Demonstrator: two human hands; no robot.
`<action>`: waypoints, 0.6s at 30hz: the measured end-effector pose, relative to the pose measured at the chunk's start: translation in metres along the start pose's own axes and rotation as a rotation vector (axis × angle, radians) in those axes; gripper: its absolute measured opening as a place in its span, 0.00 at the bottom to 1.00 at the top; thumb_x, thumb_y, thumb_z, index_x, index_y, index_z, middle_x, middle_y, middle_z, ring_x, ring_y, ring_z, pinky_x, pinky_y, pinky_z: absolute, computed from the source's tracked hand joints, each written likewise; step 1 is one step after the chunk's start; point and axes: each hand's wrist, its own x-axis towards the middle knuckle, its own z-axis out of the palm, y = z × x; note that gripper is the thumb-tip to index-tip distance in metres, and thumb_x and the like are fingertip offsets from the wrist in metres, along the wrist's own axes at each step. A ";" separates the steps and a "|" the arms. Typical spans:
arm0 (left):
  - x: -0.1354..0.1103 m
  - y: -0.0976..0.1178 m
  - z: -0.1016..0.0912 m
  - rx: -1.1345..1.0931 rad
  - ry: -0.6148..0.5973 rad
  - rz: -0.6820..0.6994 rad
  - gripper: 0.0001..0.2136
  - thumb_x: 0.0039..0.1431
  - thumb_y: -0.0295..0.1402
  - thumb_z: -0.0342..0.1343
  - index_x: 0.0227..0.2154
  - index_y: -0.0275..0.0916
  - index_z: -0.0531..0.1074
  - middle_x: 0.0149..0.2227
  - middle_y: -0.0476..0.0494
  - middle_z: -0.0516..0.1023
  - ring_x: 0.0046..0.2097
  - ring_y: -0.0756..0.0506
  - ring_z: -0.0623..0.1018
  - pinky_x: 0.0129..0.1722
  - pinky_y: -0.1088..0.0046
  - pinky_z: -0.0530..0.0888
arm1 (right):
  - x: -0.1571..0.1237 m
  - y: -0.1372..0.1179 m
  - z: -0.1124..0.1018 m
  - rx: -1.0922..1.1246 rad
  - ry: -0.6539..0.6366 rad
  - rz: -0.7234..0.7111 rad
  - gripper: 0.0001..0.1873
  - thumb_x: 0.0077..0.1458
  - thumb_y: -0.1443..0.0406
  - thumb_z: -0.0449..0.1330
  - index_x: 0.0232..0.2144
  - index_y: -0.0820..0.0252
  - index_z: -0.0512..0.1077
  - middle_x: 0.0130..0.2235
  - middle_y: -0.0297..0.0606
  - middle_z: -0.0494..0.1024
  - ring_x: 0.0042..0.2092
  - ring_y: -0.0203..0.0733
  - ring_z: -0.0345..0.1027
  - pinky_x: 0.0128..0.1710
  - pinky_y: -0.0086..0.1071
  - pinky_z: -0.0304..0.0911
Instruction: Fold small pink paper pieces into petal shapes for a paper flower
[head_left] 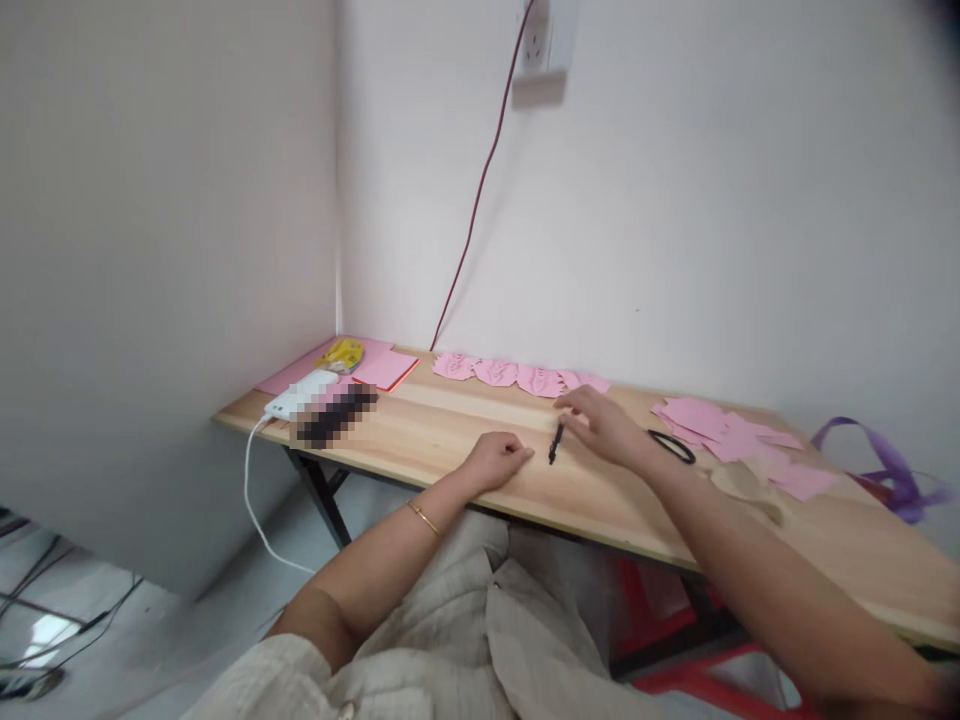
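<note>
My left hand (pixel 495 461) rests on the table near its front edge, fingers curled in and nothing visible in them. To its right, a black pen (pixel 555 445) points toward the front edge. My right hand (pixel 598 424) hovers just beyond the pen with thumb and fingers apart; the thumb is close to the pen's far end, and whether it touches is hard to tell. Behind the hands, several pink paper cutouts with dark line drawings (pixel 496 373) lie in a row along the wall. A black ring-shaped band (pixel 673 447) lies beside my right wrist.
Pink paper pieces (pixel 716 425) and a beige scrap (pixel 742 486) lie at the right, near a purple ribbon (pixel 892 470). At the left are pink sheets (pixel 390 369), a yellow packet (pixel 342 354), a white device (pixel 301 393) with a cable, and a blurred dark object (pixel 337 415).
</note>
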 end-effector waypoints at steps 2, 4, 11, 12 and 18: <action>-0.009 0.002 -0.003 -0.015 -0.015 0.015 0.17 0.51 0.44 0.55 0.15 0.38 0.67 0.18 0.50 0.68 0.24 0.50 0.66 0.27 0.74 0.61 | -0.018 -0.014 0.017 0.018 -0.117 -0.032 0.12 0.56 0.62 0.54 0.40 0.59 0.73 0.42 0.47 0.73 0.43 0.45 0.67 0.46 0.38 0.62; -0.013 0.000 -0.004 -0.127 -0.042 -0.021 0.18 0.50 0.47 0.56 0.16 0.38 0.67 0.17 0.50 0.67 0.22 0.51 0.64 0.25 0.74 0.60 | -0.030 -0.014 0.029 0.003 -0.200 0.000 0.11 0.56 0.62 0.54 0.36 0.59 0.73 0.40 0.47 0.73 0.42 0.46 0.67 0.45 0.39 0.62; 0.013 -0.018 -0.050 -0.202 0.018 -0.113 0.17 0.52 0.47 0.55 0.25 0.36 0.71 0.21 0.46 0.72 0.22 0.50 0.70 0.25 0.74 0.65 | -0.046 0.021 0.015 -0.082 -0.226 0.162 0.12 0.57 0.64 0.50 0.33 0.61 0.72 0.38 0.46 0.73 0.41 0.44 0.67 0.43 0.36 0.61; 0.021 -0.022 -0.070 -0.050 0.058 -0.060 0.15 0.53 0.44 0.55 0.25 0.36 0.72 0.24 0.44 0.75 0.27 0.49 0.73 0.28 0.74 0.67 | -0.047 0.024 0.012 -0.144 -0.236 0.175 0.13 0.57 0.64 0.49 0.32 0.62 0.73 0.38 0.47 0.73 0.41 0.45 0.67 0.44 0.36 0.60; 0.049 -0.058 -0.198 0.721 0.424 -0.263 0.15 0.52 0.36 0.61 0.40 0.32 0.74 0.45 0.32 0.75 0.49 0.38 0.73 0.44 0.67 0.70 | -0.049 0.024 0.010 -0.489 -0.179 0.352 0.16 0.57 0.59 0.51 0.39 0.59 0.75 0.48 0.49 0.72 0.48 0.54 0.64 0.45 0.42 0.57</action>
